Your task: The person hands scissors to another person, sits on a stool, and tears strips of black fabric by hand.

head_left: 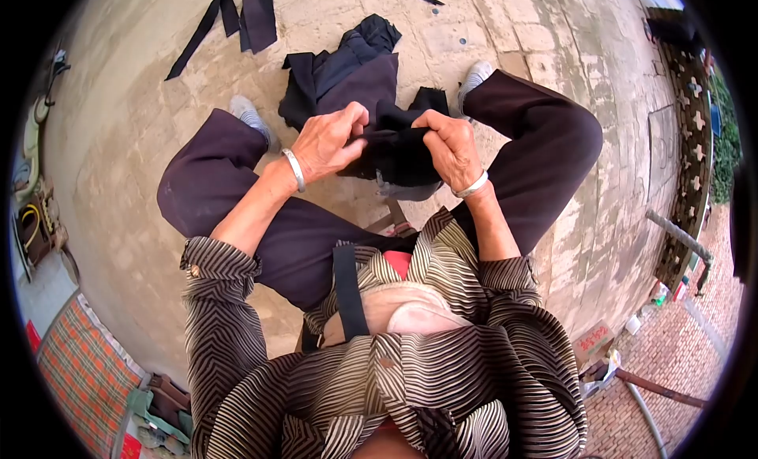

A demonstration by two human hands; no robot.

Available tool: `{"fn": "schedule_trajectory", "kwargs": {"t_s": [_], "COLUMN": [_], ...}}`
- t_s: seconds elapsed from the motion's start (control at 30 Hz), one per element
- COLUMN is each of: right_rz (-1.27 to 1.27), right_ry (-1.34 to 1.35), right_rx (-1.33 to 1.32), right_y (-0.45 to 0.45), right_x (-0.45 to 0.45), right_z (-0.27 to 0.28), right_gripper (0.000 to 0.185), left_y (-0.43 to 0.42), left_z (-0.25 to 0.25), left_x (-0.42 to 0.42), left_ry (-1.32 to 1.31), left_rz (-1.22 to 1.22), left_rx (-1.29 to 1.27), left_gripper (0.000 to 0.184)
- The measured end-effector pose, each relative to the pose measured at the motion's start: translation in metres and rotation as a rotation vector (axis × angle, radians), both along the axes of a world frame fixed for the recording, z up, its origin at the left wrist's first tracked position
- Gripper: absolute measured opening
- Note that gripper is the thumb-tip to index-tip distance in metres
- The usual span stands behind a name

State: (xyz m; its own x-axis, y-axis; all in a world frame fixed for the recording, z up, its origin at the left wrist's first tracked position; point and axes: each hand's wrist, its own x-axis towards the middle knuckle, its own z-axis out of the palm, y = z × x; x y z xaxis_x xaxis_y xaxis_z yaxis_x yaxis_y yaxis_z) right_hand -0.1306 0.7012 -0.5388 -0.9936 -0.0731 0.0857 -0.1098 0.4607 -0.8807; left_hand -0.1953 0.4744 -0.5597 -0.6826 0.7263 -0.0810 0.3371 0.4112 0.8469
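Between my knees, my left hand (325,143) is closed, thumb and fingers pinched on the left edge of a piece of dark cloth (392,154). Opposite it, my right hand (454,149) grips the same cloth from the right, fingers curled in. The cloth hangs bunched and slack between the two hands; what lies right at the fingertips is partly hidden. Just beyond, a heap of black and dark purple fabric (355,76) lies on the ground between my feet. A silver bangle (294,171) circles each wrist.
Loose dark fabric strips (257,20) lie on the paved ground (118,143) at the far left. A patterned block wall (691,135) and a pole (677,234) stand at the right. A plaid cloth (83,372) is at the lower left, and a cardboard box (594,340) at the lower right.
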Motion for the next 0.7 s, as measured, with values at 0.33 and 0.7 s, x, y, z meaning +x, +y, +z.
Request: {"fn": "schedule_trajectory", "kwargs": {"t_s": [0.33,0.7], "right_rz": [-0.017,0.106], "right_ry": [-0.168,0.065], "right_rx": [-0.176,0.176], "right_y": [0.01,0.01], "right_x": [0.002,-0.001], "right_z": [-0.011,-0.014], "right_gripper": [0.02,0.018], "left_y": [0.005,-0.001], "left_z": [0.001,0.009], "left_x": [-0.006,-0.008], "left_ry": [0.447,-0.254], "left_rz": [0.021,0.181], "left_rx": [0.131,0.092], "left_gripper": [0.02,0.007]}}
